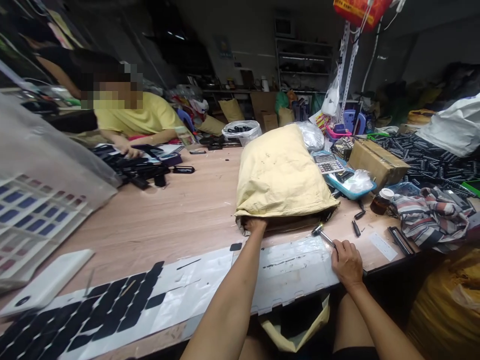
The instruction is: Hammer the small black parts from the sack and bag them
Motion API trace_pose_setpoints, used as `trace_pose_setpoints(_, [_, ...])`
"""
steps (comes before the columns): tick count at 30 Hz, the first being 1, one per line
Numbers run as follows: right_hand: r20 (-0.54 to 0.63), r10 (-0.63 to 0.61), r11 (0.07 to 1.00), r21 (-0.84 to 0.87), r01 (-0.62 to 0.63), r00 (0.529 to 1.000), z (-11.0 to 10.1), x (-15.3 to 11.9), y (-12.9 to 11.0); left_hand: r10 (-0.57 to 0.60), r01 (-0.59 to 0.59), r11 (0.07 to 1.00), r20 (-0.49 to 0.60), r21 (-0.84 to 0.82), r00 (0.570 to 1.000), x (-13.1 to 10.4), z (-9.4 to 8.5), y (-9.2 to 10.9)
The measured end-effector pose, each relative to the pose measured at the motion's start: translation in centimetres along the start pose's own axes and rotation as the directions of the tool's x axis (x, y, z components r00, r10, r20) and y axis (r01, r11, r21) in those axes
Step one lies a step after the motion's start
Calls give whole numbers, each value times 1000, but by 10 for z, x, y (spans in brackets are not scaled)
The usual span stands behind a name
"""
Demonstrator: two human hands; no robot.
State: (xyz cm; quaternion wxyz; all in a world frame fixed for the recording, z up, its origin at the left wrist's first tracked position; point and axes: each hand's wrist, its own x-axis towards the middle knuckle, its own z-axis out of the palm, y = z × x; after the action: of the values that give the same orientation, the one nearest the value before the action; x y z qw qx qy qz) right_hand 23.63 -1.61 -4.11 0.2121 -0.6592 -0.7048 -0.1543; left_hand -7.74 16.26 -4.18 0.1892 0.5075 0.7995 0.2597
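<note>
In the head view I have my left hand [256, 224] pushed into the open mouth of the yellow sack [281, 167], which lies across the middle of the tabletop [187, 212] with that mouth turned toward me. The wrist shows at the rim, but the fingers are inside, so I cannot tell how far they are spread or whether they hold anything. My right hand [348, 264] rests at the front edge, its fingers [342, 247] curled narrow around the handle end of a small hammer [327, 237]; the hammer's head points up and left, close to the sack's lower right corner. Under my left forearm run white sheets [204, 284], with rows of black pads [135, 297] at their left end. Right of the sack I see a calculator [327, 164] on a blue tray [362, 194], then a carton [377, 164], a jar [379, 204] and a striped cloth [429, 217]. A white card [382, 247] lies just beyond my right hand. Across the tabletop, at the far left, a co-worker in a yellow shirt [140, 119] has a hand on dark items [146, 167].
</note>
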Motion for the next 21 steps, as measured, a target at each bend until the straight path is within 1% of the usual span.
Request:
trace_pose_setpoints(3, [12, 19, 1000, 9, -19, 1000, -1, -1, -2, -127, 131, 986, -50, 101, 991, -3, 5, 2])
trace_pose_setpoints(5, [18, 25, 1000, 5, -25, 1000, -2, -1, -3, -108, 115, 983, -53, 144, 993, -12, 9, 3])
trace_pose_setpoints(8, [18, 19, 1000, 4, -19, 1000, -4, 0, -3, -10, 14, 985, -23, 174, 1000, -31, 15, 4])
trace_pose_setpoints(10, [13, 11, 1000, 2, -11, 1000, -5, 1, -3, 79, -76, 980, -11, 183, 997, -47, 19, 4])
trace_pose_setpoints(12, [14, 7, 1000, -5, -7, 1000, -6, 1, -3, 183, -176, 965, -17, 193, 983, -63, 22, 6])
trace_pose_setpoints(14, [18, 10, 1000, -18, -10, 1000, -7, 2, -2, 261, -250, 949, -34, 190, 965, -78, 25, 8])
trace_pose_setpoints(18, [27, 15, 999, -43, -13, 1000, -8, 3, -2, 340, -336, 938, -51, 80, 939, -102, 26, 12])
trace_pose_setpoints(21, [31, 17, 999, -53, -15, 999, -9, 4, -3, 390, -393, 919, -65, -33, 919, -114, 26, 12])
